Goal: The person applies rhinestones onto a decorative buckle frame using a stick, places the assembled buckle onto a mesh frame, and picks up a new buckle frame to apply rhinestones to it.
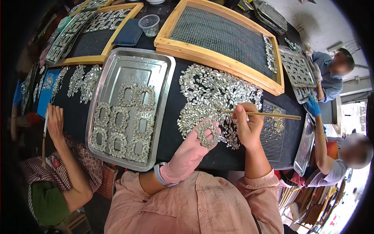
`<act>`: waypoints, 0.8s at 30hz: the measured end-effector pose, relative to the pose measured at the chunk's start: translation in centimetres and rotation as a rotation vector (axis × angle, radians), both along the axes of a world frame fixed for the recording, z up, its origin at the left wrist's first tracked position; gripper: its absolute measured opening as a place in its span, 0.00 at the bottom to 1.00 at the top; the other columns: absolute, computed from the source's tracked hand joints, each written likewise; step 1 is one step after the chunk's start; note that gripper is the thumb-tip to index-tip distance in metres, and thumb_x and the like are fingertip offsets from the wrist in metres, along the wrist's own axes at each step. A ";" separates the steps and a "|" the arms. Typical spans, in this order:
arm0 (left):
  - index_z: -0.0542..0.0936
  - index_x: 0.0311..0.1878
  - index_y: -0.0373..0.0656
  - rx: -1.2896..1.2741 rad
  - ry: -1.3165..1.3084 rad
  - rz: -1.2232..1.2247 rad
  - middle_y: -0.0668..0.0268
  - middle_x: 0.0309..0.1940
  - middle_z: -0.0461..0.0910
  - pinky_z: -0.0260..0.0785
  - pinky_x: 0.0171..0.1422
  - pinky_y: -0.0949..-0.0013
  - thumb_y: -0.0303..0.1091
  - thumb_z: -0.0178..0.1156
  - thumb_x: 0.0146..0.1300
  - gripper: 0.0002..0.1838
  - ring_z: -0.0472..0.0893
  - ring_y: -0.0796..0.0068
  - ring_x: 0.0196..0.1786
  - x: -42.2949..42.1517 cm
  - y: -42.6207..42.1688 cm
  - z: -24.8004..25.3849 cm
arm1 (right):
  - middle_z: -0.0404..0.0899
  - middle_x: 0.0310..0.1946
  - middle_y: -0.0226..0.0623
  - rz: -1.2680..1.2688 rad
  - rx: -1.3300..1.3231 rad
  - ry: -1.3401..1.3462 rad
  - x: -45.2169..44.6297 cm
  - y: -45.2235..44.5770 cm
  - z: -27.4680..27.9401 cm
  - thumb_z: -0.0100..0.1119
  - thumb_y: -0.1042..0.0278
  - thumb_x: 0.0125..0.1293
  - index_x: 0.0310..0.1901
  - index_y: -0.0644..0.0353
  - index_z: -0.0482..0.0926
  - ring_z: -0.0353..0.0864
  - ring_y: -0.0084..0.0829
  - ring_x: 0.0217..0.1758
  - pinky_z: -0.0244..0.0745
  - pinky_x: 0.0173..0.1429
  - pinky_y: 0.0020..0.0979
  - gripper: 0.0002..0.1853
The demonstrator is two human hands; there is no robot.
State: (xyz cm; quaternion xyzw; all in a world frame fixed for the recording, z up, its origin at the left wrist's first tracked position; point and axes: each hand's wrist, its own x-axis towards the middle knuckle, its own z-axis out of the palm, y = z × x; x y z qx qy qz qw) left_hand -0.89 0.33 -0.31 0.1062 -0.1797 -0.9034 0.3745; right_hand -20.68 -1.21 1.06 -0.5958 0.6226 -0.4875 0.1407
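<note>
My left hand (183, 160), in a pink glove, is closed on a small rectangular frame (201, 136) edged with clear crystals. Bare and pinched, my right hand (250, 124) grips a thin wooden stick (282, 115), whose dark tip points left, just above the frame. Beyond both hands spreads a pile of loose leaf-shaped crystals (222, 86) on the black table. Left of my gloved hand lies a metal tray (117, 64) with several similar crystal frames (119, 119) in its nearer part. A grey ribbed mat (272, 145) with small golden pieces (277, 121) sits right of my right hand.
Across the table rest a wood-framed mesh screen (214, 27), a clear plastic cup (149, 25) and a dark blue pad (127, 32). A co-worker's hand (55, 119) holds a stick at left. Other people sit at right near metal trays (298, 66).
</note>
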 end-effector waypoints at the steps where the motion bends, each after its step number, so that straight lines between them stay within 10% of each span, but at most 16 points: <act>1: 0.46 0.75 0.39 -0.006 -0.002 -0.001 0.57 0.74 0.52 0.47 0.77 0.59 0.24 0.51 0.56 0.43 0.55 0.63 0.76 0.0 0.0 0.0 | 0.77 0.21 0.36 -0.008 0.006 -0.080 0.1 0.1 0.1 0.61 0.70 0.65 0.30 0.63 0.79 0.73 0.32 0.26 0.66 0.35 0.33 0.07; 24: 0.45 0.75 0.38 -0.018 0.004 -0.009 0.59 0.73 0.54 0.46 0.78 0.60 0.24 0.50 0.56 0.42 0.55 0.65 0.75 -0.1 0.0 -0.2 | 0.77 0.21 0.33 0.036 -0.006 -0.278 0.3 0.9 0.9 0.58 0.70 0.68 0.29 0.63 0.76 0.74 0.26 0.25 0.67 0.34 0.30 0.09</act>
